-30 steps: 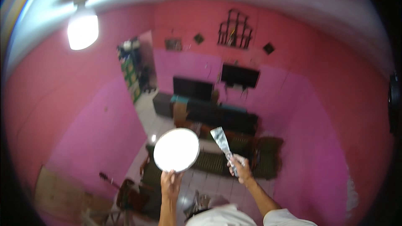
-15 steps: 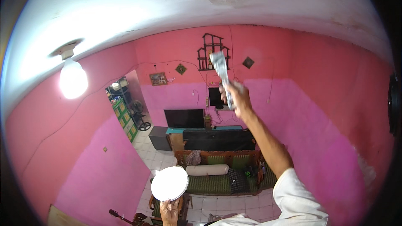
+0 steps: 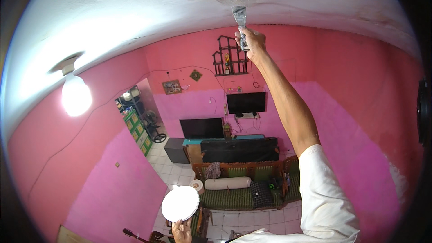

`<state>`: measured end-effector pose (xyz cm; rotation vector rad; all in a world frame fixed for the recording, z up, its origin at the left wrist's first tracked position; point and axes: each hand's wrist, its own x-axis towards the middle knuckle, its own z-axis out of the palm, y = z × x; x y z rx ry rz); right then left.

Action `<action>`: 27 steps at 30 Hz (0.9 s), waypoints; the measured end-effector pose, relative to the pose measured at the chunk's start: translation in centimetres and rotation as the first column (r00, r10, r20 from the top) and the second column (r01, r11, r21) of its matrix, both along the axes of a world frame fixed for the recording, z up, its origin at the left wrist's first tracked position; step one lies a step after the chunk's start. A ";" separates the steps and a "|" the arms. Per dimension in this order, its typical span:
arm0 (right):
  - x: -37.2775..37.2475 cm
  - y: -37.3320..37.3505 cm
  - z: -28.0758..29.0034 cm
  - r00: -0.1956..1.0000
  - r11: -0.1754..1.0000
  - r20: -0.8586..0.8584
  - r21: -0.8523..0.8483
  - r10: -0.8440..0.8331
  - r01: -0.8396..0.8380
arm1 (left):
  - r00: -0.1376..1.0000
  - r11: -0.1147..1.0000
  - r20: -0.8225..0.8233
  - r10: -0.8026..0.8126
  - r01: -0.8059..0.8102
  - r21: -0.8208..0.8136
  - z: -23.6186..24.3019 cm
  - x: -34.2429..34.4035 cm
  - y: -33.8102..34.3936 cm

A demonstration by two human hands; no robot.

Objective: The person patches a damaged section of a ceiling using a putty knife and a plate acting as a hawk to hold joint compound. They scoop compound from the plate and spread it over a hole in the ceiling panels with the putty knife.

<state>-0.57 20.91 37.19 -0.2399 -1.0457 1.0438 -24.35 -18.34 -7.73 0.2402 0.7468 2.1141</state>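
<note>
High in front, my right hand [image 3: 253, 44] is closed round the handle of a putty knife [image 3: 240, 15], its blade smeared with pale grey paste. The blade's tip is at the white ceiling [image 3: 310, 9], just below a rough, patched area with brownish stains; whether it touches, I cannot tell. Low at centre left, my left hand [image 3: 182, 231] grips the near rim of a round white plate [image 3: 180, 204], held with its face up. The plate's surface is too bright to show what lies on it.
A lit bulb [image 3: 76, 94] hangs from the ceiling at left. Below stand a wooden sofa [image 3: 234, 198] with green cushions, televisions [image 3: 246, 103], a black speaker box [image 3: 177, 150] and a guitar [image 3: 141, 236]. A dark wall shelf [image 3: 229, 58] hangs on the pink wall.
My right hand has risen with the putty knife, from in front of the wall to the ceiling. The view has tilted slightly; the left hand still holds the plate, a little lower in view.
</note>
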 end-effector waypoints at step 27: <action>-1.2 -8.6 -4.9 0.995 0.987 0.035 0.137 -0.090 0.085 | 0.999 0.999 0.026 -0.021 0.022 -0.044 -0.9 0.6 -2.4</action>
